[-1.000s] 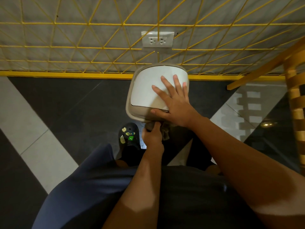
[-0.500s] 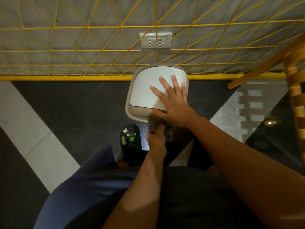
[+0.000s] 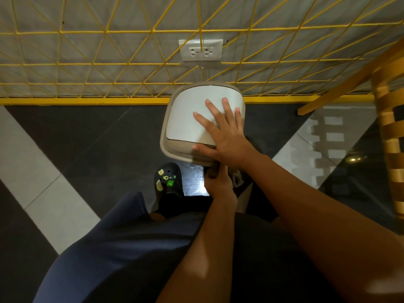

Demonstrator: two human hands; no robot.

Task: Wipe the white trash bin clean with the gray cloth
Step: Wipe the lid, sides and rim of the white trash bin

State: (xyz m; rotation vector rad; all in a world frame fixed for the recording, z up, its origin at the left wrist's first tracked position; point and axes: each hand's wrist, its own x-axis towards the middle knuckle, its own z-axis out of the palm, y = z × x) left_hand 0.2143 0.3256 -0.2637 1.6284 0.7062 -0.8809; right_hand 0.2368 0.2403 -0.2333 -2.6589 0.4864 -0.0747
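Note:
The white trash bin (image 3: 188, 114) with a beige rim stands on the floor against the yellow baseboard, seen from above. My right hand (image 3: 223, 136) lies flat on its lid, fingers spread, thumb on the front rim. Just below the bin's near side, my left hand (image 3: 217, 181) is closed on the gray cloth (image 3: 237, 177), pressed against the bin's front wall. Only a crumpled corner of the cloth shows to the right of the hand.
A yellow wire grid (image 3: 109, 62) covers the gray wall, with a double outlet (image 3: 201, 50) above the bin. A wooden chair (image 3: 389, 127) stands at the right. My dark clog (image 3: 168, 181) is on the black-and-white tiled floor, left of the left hand.
My left hand with the cloth has slid slightly lower along the bin's front. The right hand has stayed on the lid.

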